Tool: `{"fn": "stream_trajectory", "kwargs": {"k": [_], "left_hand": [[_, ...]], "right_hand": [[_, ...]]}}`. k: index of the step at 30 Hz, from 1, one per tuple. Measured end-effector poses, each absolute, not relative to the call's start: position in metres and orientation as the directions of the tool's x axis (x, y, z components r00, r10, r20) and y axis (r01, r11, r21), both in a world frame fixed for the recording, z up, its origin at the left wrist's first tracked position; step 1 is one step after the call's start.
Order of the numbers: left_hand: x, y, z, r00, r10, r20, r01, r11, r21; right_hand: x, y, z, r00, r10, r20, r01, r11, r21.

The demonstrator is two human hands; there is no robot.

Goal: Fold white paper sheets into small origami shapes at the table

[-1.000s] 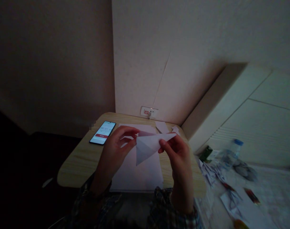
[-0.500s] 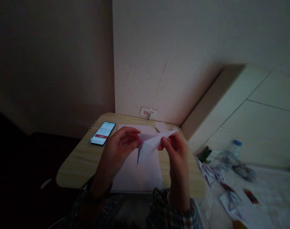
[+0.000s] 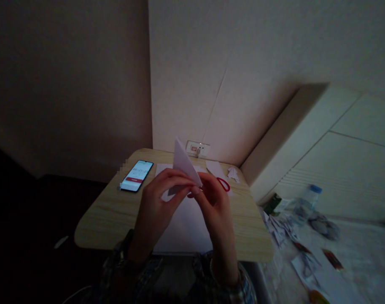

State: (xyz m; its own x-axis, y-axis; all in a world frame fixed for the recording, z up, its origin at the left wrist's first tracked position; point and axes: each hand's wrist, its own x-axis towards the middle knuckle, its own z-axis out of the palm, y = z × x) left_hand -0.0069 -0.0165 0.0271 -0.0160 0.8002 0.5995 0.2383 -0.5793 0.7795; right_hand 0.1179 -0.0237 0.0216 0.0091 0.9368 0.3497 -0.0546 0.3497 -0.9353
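A folded piece of white paper (image 3: 183,159) is held up over the table between my hands, one pointed corner rising toward the wall. My left hand (image 3: 160,194) is closed on its near edge, fingers over the top and thumb below. My right hand (image 3: 213,200) pinches the right-hand tip of the fold, close to the left fingertips. Beneath them lies a stack of white paper sheets (image 3: 186,228). Scissors with red handles (image 3: 223,184) rest just beyond my right hand, partly on a white paper strip (image 3: 214,168).
A lit phone (image 3: 137,176) lies at the left of the wooden table (image 3: 103,219). A small folded paper piece (image 3: 233,174) sits at the back right. The wall has a socket (image 3: 197,148). At right are a bottle (image 3: 310,197) and paper scraps (image 3: 279,228).
The folded paper has been turned so its point faces up and away. My right hand has moved left toward my left hand, uncovering the red scissor handles and the small folded piece.
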Motion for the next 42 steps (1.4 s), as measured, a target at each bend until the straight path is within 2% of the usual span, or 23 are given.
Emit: {"fn": "stream_trajectory", "kwargs": {"k": [3,10,21,29,34,42], "left_hand": [[-0.006,-0.017,0.026,-0.023,0.803,0.596,0.287,-0.566,0.773],[-0.004,-0.019,0.028,-0.074,0.821,0.566,0.238,-0.536,0.810],[-0.002,-0.020,0.025,-0.009,0.816,0.578,0.222,-0.562,0.797],[0.002,-0.021,0.029,-0.016,0.811,0.585,0.221,-0.568,0.793],[0.002,-0.024,0.027,-0.066,0.826,0.560,0.208,-0.537,0.818],[-0.006,-0.017,0.023,-0.242,0.814,0.529,0.232,-0.481,0.846]], "right_hand": [[0.118,-0.023,0.022,0.015,0.929,0.370,-0.057,0.370,-0.927],[0.119,-0.027,0.029,0.046,0.920,0.389,-0.017,0.390,-0.921],[0.123,-0.029,0.028,0.113,0.934,0.338,-0.104,0.349,-0.931],[0.124,-0.030,0.026,0.140,0.921,0.363,-0.065,0.374,-0.925],[0.125,-0.028,0.025,0.190,0.910,0.368,-0.042,0.382,-0.923],[0.132,-0.024,0.022,0.236,0.893,0.382,-0.049,0.404,-0.914]]}}
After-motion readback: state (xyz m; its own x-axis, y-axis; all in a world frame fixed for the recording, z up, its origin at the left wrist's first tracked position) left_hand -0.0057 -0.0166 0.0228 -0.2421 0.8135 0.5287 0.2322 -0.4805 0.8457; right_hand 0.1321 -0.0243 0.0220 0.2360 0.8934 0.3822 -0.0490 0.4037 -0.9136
